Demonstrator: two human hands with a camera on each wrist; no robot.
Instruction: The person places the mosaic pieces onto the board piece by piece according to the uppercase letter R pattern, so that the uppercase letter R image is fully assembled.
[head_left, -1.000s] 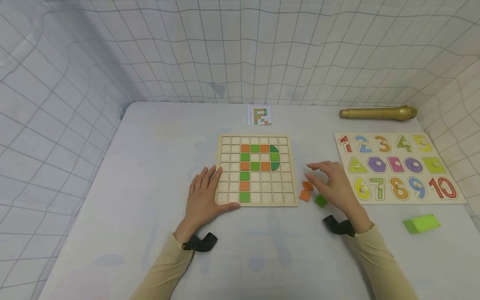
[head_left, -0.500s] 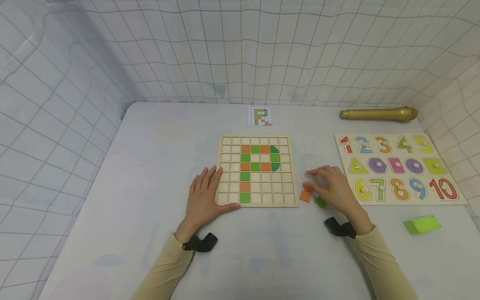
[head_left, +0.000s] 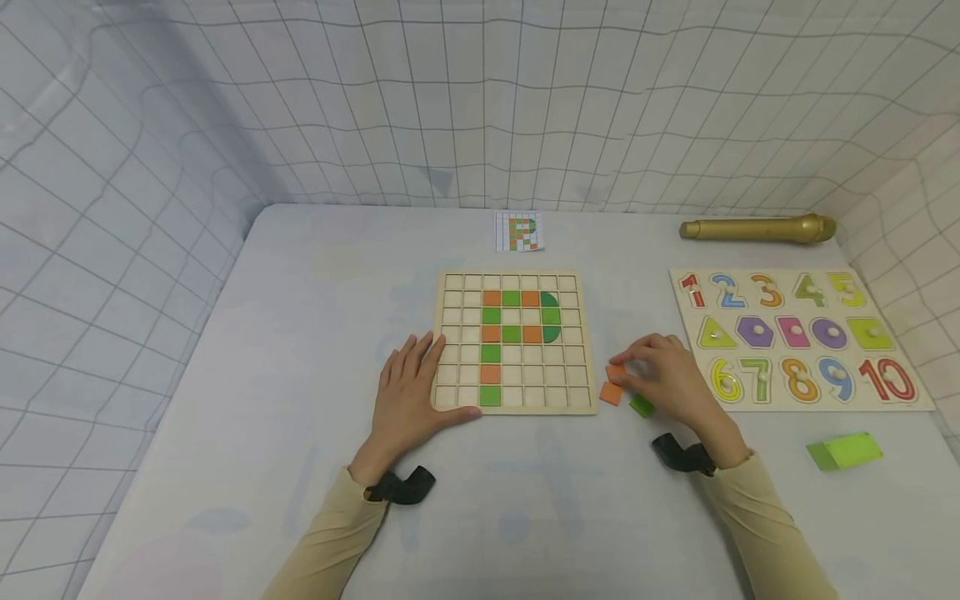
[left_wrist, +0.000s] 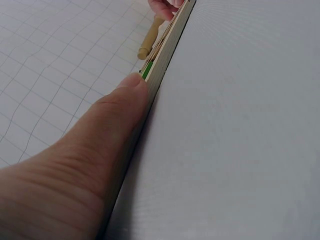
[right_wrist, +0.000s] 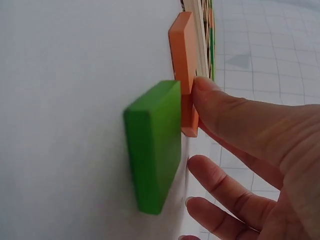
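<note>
My left hand (head_left: pixel 408 387) rests with straight fingers along the left edge of a wooden grid board (head_left: pixel 555 377), its thumb on the near edge. Green and orange tiles sit in the board's cells in a P-like shape. Beyond the board's right side, my right hand (head_left: pixel 667 379) pinches an orange square tile (head_left: pixel 615 372) between thumb and forefinger. In the right wrist view the thumb partly hides that orange tile (right_wrist: pixel 188 117). A second orange tile (head_left: pixel 611 393) lies beside it, close to the board. A green square tile (right_wrist: pixel 155 150) lies nearest the right wrist camera.
Behind the board lies a small pattern card (head_left: pixel 518 232). To the right are a number-and-shape peg puzzle (head_left: pixel 772 350), a gold microphone (head_left: pixel 757 228) and a light green block (head_left: pixel 845 451). Grid-patterned cloth walls (head_left: pixel 525 100) bound the table at back and sides.
My right hand has lowered slightly, and its thumb and forefinger have closed onto the farther orange tile. The left hand has stayed on the board.
</note>
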